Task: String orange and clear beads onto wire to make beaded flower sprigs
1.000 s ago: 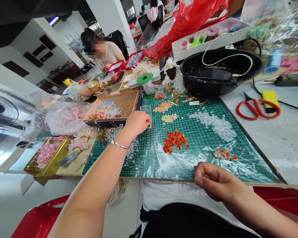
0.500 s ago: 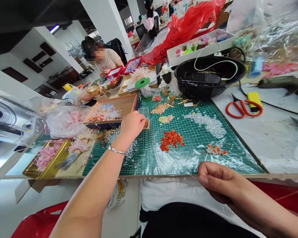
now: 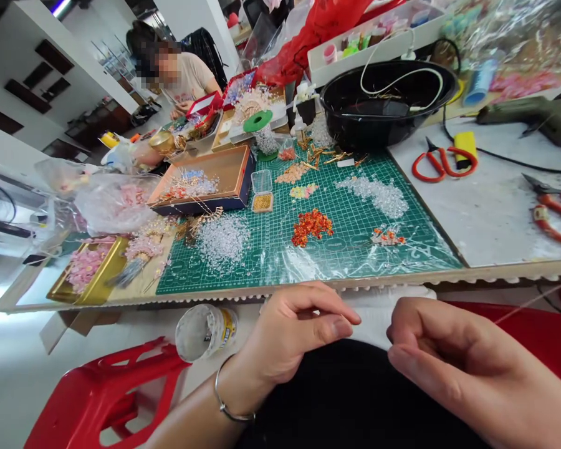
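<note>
Currently, the person's two hands meet in front of the near edge of the desk (image 3: 505, 231), well apart from the sorted materials and not touching one another. The left hand (image 3: 292, 327) is loosely curved, thumb and forefinger almost together with a narrow gap behind their tips; the right hand (image 3: 470, 352) is more tightly curled, its thumb against the bent forefinger. Whether either pinches a fine bead or wire cannot be told. On the green cutting mat (image 3: 266, 265), loose stock is plentiful: a large heap of clear beads (image 3: 222, 243) at left, an orange bead pile (image 3: 311, 227) near the middle, a spread of clear pieces (image 3: 376, 194) farther right, and a small hinged case (image 3: 262, 201), lid raised, holding gold-coloured beads. As to progress, a small orange-and-clear cluster (image 3: 389, 237), lying near the mat's right side, appears to be already gathered, and the open box (image 3: 227, 165) contains wired pieces (image 3: 189, 184) that look assembled. By contrast, the heaps appear largely unused, and no completed piece is discernible between the fingertips; the work thus seems to be partway along, with most loose material left.
</note>
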A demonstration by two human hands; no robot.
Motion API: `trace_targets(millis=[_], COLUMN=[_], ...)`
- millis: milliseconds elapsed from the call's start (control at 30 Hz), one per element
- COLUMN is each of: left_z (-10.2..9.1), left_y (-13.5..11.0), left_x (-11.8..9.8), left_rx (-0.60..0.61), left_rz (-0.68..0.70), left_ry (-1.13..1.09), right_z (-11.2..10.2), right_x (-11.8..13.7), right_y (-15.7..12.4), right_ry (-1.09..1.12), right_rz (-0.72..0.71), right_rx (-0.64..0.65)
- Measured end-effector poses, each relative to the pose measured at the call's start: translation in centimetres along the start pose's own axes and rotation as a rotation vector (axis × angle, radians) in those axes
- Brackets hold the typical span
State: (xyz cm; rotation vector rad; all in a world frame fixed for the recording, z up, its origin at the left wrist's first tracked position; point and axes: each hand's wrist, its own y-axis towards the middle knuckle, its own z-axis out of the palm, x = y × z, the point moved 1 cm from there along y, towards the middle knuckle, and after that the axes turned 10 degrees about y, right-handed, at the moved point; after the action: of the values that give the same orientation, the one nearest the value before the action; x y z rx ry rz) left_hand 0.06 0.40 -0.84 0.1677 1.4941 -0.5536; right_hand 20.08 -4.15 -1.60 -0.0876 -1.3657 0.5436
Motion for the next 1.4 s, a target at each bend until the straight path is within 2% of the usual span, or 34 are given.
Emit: trace_targets(millis=[100,167,367,567,700,900,1133,1267,1400], left_z=[0.2,0.5,1.1,1.0,1.1,1.2,1.0,1.1,1.2], left_y=[-0.4,-0.7,-1.0,-1.1,-1.1,-1.0,-1.0,-1.0,-1.0], left_x=[-0.1,0.0,-0.1,-0.1,-0.1,-0.2,-0.2,-0.1,-0.1], left_rx=[-0.018,-0.025,-0.005,0.009,0.005,-0.002,0.019,0.005,0.007], left_rz=[-0.004,0.004,0.025,0.047,0.067,0.063,0.060,0.026,0.019], left_ry=[-0.045,-0.069,-0.031,0.003,0.001,-0.011,-0.008,-0.002,-0.035], right_z=[0.9,1.3,0.5,0.7,0.7,0.7,0.6,0.6,0.1], right_x=[-0.1,-0.3,-1.5,-1.1,-0.9,-0.3,-0.1,-0.2,-0.8], right_y=[-1.2,-1.8,-2.1,-2.1,-2.1,-2.5,-2.3,-2.3,-2.0], right_ry=[0.039,0.068,0.083,0.052,-0.008,-0.025,-0.043,-0.014,0.041], right_rz=[0.003,-0.010,-0.079,-0.032,-0.047,0.037,-0.065,-0.022,-0.041], right_rx=[-0.189,-0.229,-0.085,-0.185,-0.149,-0.246,-0.186,-0.215,-0.106])
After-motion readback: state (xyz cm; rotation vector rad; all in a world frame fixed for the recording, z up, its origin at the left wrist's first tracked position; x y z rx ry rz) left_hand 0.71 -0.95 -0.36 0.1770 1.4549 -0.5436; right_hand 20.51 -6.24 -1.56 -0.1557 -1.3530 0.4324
